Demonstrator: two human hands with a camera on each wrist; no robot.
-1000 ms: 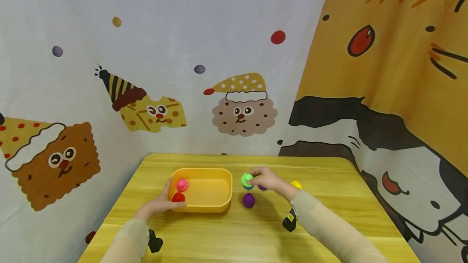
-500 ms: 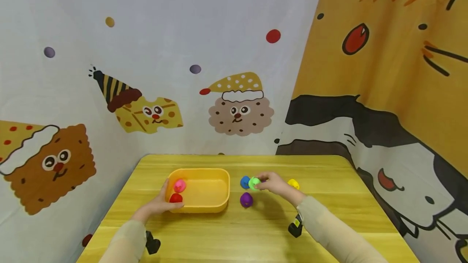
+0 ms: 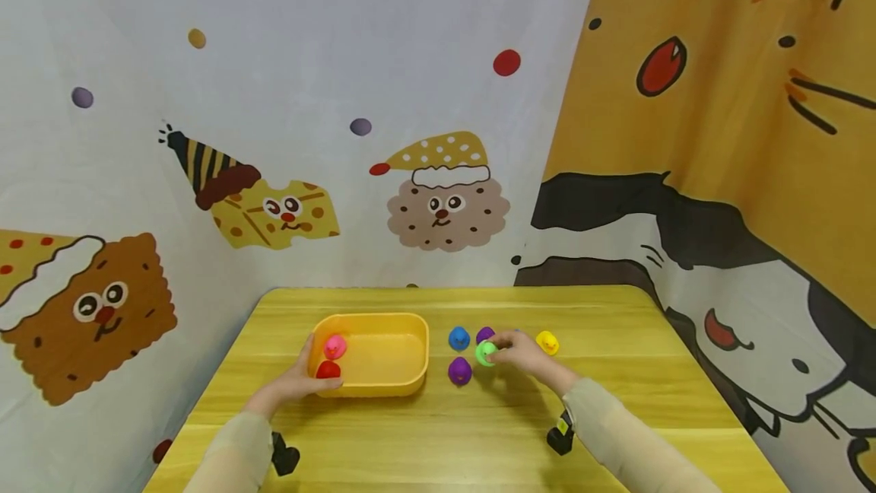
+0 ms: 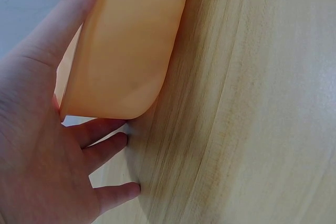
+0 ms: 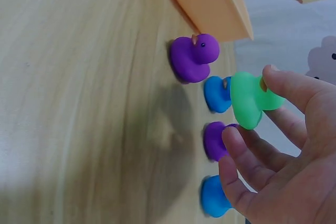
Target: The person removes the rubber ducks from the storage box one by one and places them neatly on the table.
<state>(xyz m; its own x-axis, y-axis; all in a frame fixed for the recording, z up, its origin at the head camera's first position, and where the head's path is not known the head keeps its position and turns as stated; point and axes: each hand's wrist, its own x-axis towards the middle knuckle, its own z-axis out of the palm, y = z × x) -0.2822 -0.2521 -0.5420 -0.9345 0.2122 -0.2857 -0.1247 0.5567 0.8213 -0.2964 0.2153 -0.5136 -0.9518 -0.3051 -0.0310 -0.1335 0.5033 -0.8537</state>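
Note:
My left hand (image 3: 290, 385) grips the left end of the yellow tray (image 3: 376, 392), thumb at its front and fingers along its side; in the left wrist view the fingers spread by the tray wall (image 4: 131, 40). A pink duck (image 3: 334, 347) and a red duck (image 3: 328, 370) lie inside at the left. My right hand (image 3: 530, 356) pinches a green duck (image 3: 485, 354) between thumb and fingers. In the right wrist view the green duck (image 5: 247, 98) is off the table, near a purple duck (image 5: 186, 64) and a blue duck (image 5: 214, 94).
Right of the tray stand a blue duck (image 3: 459, 338) and two purple ducks, one behind (image 3: 485, 335) and one in front (image 3: 460, 371). A second blue duck (image 5: 214, 196) is partly behind my right hand. A yellow duck (image 3: 547, 343) stands farther right. Patterned cloth (image 3: 308, 36) hangs behind.
The green duck has moved right and towards me in my right hand, away from above the blue duck, which shows fully. My left hand has stayed at the tray. The head view has shifted slightly.

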